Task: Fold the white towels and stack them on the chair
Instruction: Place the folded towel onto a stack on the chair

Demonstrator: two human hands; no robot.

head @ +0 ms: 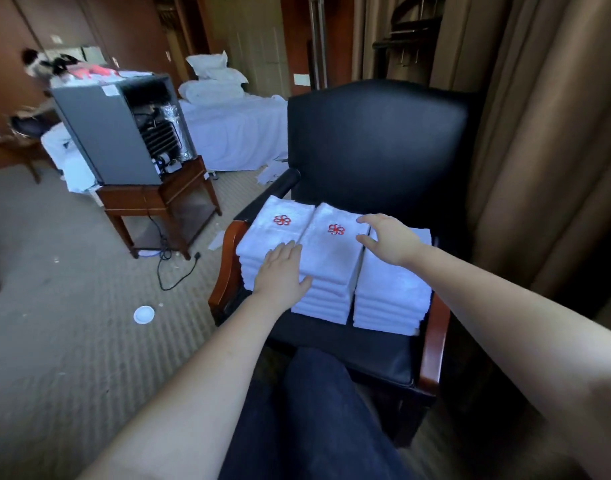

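Three stacks of folded white towels sit side by side on the black seat of a wooden armchair point(432, 327). The left stack point(262, 233) and the middle stack point(332, 258) each show a red flower logo on top; the right stack point(390, 292) is plain. My left hand point(280, 271) lies flat with straight fingers where the left and middle stacks meet. My right hand point(390, 240) hovers spread over the far right corner of the middle stack, fingers loosely bent, holding nothing.
A grey mini fridge point(120, 133) stands on a wooden side table point(165, 202) at the left, its cord trailing on the carpet. A white disc point(144, 314) lies on the floor. A bed with white linen point(234, 129) is behind; curtains point(546, 150) hang at the right.
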